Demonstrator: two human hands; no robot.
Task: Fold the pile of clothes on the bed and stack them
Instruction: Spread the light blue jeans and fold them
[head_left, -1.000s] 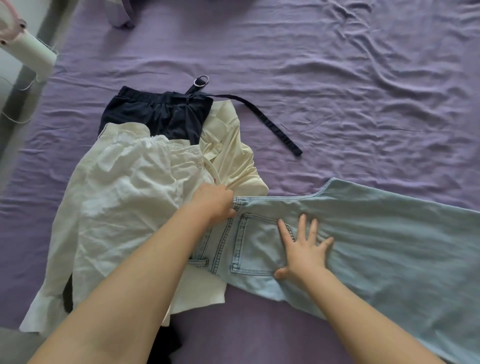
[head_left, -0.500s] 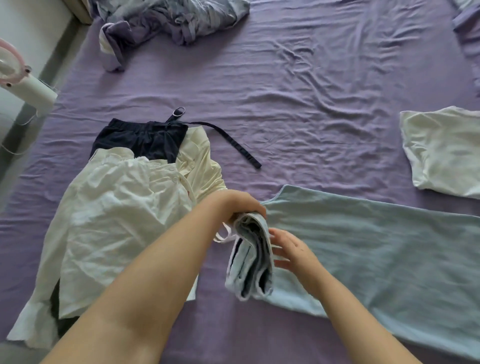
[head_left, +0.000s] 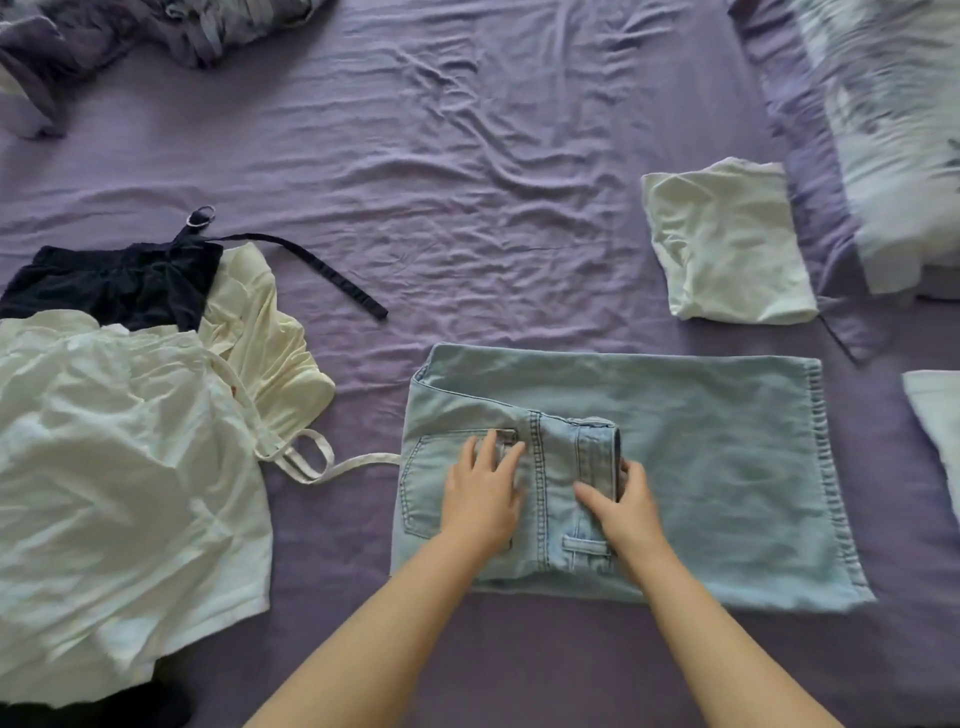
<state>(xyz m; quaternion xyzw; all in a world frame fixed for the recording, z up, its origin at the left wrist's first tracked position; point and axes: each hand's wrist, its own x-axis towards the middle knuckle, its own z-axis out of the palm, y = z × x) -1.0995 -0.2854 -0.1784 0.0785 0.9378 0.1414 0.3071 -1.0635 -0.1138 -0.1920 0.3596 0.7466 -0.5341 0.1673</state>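
Left hand (head_left: 480, 501) now lies flat, fingers spread, on the back pocket of the pale jeans (head_left: 727, 467); right hand (head_left: 621, 512) pinches the waistband edge, which half a second ago hung bunched in the air. Jeans are folded over, near centre on the purple bed (head_left: 467, 208), no readable label. Unfolded white pile (head_left: 119, 493) left; folded cream top (head_left: 727, 244) far right.

Light blue denim jeans (head_left: 701, 467) folded on a purple bed sheet (head_left: 467, 182).
The left hand (head_left: 483, 499) lies flat on the back pocket; the right hand (head_left: 623, 506) holds the folded waistband edge. At left sits a pile of white and cream clothes (head_left: 119, 467) over a dark navy garment (head_left: 119, 283); far right lies a folded cream top (head_left: 727, 244).
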